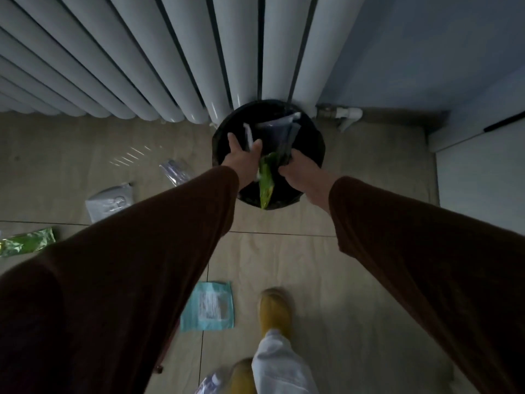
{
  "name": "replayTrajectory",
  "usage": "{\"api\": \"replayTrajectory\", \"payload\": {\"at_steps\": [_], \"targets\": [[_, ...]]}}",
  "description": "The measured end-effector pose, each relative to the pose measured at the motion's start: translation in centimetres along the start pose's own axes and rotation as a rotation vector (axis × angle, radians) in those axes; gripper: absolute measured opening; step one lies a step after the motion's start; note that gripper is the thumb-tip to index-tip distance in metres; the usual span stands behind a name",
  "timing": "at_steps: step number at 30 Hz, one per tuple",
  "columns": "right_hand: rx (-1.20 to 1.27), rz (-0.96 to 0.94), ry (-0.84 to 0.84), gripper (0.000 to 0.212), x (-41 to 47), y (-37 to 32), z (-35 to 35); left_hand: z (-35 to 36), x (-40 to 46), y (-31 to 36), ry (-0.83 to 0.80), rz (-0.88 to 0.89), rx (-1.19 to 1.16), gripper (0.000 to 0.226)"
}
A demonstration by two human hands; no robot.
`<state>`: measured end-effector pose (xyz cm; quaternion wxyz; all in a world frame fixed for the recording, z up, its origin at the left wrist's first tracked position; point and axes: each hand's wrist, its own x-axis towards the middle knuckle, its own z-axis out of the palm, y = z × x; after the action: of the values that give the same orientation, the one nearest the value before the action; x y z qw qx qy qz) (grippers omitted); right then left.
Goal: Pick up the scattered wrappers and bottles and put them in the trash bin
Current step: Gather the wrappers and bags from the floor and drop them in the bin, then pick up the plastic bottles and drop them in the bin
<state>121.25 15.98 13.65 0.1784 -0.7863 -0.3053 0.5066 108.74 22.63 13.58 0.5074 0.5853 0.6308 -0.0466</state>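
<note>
A round black trash bin [315,143] stands on the floor against the radiator. Both my hands hover over its mouth. My left hand [243,159] holds a pale wrapper [250,135] between thumb and fingers. My right hand [298,169] grips a dark bag [279,135]. A green wrapper [266,186] hangs down between the two hands; which hand holds it I cannot tell. On the floor lie a clear plastic bottle [176,172], a white wrapper [109,201], a green wrapper [27,241], a teal packet [208,307] and another bottle [208,383].
A white column radiator [142,58] runs along the wall behind the bin, with a pipe valve [341,113] at its right end. A pale cabinet [483,172] stands at the right. My yellow shoes [274,309] are on the beige tiled floor.
</note>
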Motion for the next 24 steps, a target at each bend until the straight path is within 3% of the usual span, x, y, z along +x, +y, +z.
{"api": "replayTrajectory", "payload": {"at_steps": [2,5,8,14,24], "targets": [[-0.007,-0.024,0.026,0.037,-1.0,1.7,0.2,-0.3,-0.2,-1.8,0.027,0.031,0.042,0.072],[-0.017,0.002,0.037,0.046,-3.4,3.8,0.5,-1.2,-2.5,-4.7,0.067,0.181,0.244,0.061],[-0.164,-0.055,0.056,0.054,-6.6,4.6,1.0,-2.3,-5.7,-7.7,0.073,0.329,0.455,0.059],[-0.53,-0.302,0.124,0.053,-16.5,5.0,4.6,-4.3,-15.4,-13.5,0.101,0.446,0.658,0.063],[-0.668,-0.299,0.111,0.052,-35.1,10.6,14.4,-4.5,-34.9,-27.5,0.079,0.358,0.66,0.061]]}}
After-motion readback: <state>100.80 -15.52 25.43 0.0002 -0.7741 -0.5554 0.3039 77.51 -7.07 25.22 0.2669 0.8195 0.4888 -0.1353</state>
